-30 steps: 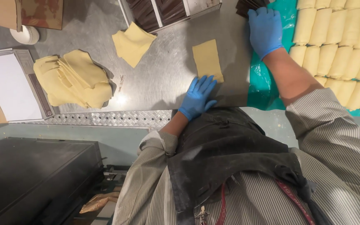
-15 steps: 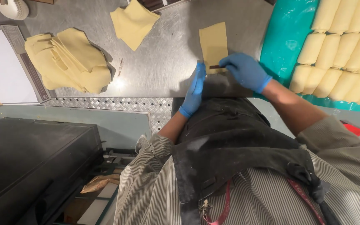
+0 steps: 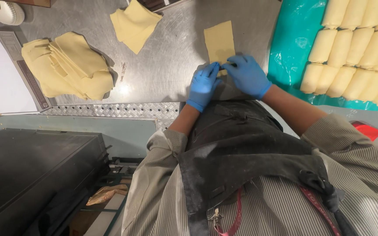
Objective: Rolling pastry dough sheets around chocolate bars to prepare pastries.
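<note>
A pale yellow rectangular dough sheet (image 3: 219, 40) lies flat on the steel worktop (image 3: 171, 74). Both of my hands wear blue gloves and meet at its near edge. My left hand (image 3: 203, 85) pinches the near edge with its fingertips. My right hand (image 3: 246, 75) rests beside it, fingers on the same edge, with a small dark piece between the fingertips. The near end of the sheet is hidden under my fingers.
A pile of dough sheets (image 3: 68, 65) lies at the left, a smaller stack (image 3: 134, 24) at the back. Rows of rolled dough pieces (image 3: 357, 52) sit on a teal plastic sheet (image 3: 294, 43) at the right. A white board (image 3: 1, 76) is far left, a dark machine (image 3: 31, 175) below.
My right hand came back from the teal sheet to the dough rectangle. My left hand moved up to the sheet's near edge, so both hands now meet there.
</note>
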